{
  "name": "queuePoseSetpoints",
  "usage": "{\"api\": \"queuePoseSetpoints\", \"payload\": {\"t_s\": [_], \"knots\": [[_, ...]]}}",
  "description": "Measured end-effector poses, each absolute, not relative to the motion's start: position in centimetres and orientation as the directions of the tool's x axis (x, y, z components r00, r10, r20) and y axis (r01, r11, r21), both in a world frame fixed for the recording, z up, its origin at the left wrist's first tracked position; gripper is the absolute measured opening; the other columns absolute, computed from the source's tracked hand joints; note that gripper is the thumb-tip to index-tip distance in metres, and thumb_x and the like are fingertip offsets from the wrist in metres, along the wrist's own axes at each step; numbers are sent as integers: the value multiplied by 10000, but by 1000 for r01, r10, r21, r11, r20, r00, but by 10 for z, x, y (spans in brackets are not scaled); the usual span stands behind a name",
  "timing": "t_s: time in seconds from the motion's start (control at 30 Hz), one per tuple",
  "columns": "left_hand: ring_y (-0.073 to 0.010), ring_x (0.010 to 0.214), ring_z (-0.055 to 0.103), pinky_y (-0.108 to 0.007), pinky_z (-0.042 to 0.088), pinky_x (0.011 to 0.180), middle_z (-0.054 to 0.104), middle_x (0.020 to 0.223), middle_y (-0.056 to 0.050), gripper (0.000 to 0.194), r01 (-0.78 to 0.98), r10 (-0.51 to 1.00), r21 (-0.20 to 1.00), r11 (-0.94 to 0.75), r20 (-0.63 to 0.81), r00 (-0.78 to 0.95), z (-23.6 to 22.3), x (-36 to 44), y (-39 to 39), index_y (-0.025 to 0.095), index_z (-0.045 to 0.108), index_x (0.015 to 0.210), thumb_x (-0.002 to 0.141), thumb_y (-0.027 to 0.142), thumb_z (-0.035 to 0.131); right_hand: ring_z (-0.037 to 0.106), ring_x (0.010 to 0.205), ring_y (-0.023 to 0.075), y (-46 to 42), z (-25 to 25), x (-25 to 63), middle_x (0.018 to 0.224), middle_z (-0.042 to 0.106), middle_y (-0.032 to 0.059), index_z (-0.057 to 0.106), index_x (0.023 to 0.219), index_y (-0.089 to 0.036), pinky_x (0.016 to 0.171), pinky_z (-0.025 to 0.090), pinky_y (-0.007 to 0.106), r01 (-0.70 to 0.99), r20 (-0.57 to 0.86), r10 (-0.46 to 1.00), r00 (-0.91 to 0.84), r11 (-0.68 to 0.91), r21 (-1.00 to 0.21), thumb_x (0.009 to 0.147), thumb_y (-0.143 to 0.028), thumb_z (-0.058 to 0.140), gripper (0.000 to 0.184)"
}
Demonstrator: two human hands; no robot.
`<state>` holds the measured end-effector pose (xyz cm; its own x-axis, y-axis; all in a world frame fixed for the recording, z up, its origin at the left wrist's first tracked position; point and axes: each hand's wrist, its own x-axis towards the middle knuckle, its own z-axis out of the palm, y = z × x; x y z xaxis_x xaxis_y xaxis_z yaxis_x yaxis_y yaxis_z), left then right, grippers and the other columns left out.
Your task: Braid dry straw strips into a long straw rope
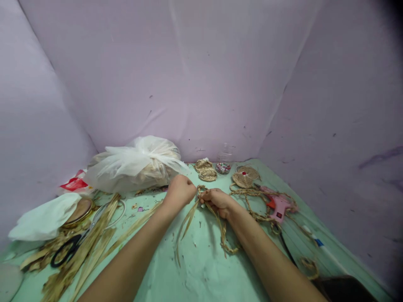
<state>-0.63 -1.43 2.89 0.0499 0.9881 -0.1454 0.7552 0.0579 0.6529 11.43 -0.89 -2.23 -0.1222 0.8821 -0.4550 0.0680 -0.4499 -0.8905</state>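
My right hand pinches a braided cord of dry tan plant fibre, whose tail hangs below the fingers and curls on the green tabletop. A small loop of the braid shows above the right fingertips. Loose flat fibre strands dangle from the worked end between the hands. My left hand is a closed fist just left of the braid; what it grips, if anything, is hidden. A long pale fibre strip runs along the table beside the left forearm.
To the left lie black-handled scissors, dry fibre strips and a white plastic bag. Woven pieces, a container of beads, a coiled disc and a pink glue gun sit at back and right.
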Motion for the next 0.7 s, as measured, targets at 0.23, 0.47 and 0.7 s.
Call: {"api": "queuePoseSetpoints", "payload": {"t_s": [0.23,0.47,0.7], "knots": [[-56,309,340,-176,232,339,428,386,12,121,343,789,816,466,-558,256,-4,-5,2,103,512,571,663,100,433,176,279,21,-7,-20,120,314,299,-77,466,509,-128,308,86,162,90,-457,868,-195,-448,-889,612,-88,477,111],[-44,286,251,-183,158,323,317,320,56,108,543,846,749,380,-519,124,-5,-3,0,128,457,481,580,116,498,321,372,42,-4,-25,124,425,460,-28,569,543,-115,379,221,174,493,-273,938,-214,-138,-859,591,-110,507,78],[-30,326,190,-201,94,347,237,317,72,202,519,939,818,247,-335,81,-12,1,0,154,345,416,514,36,476,583,680,191,-21,1,110,696,648,91,652,685,-164,518,336,235,937,-19,1000,-20,12,-349,603,-215,532,154]]}}
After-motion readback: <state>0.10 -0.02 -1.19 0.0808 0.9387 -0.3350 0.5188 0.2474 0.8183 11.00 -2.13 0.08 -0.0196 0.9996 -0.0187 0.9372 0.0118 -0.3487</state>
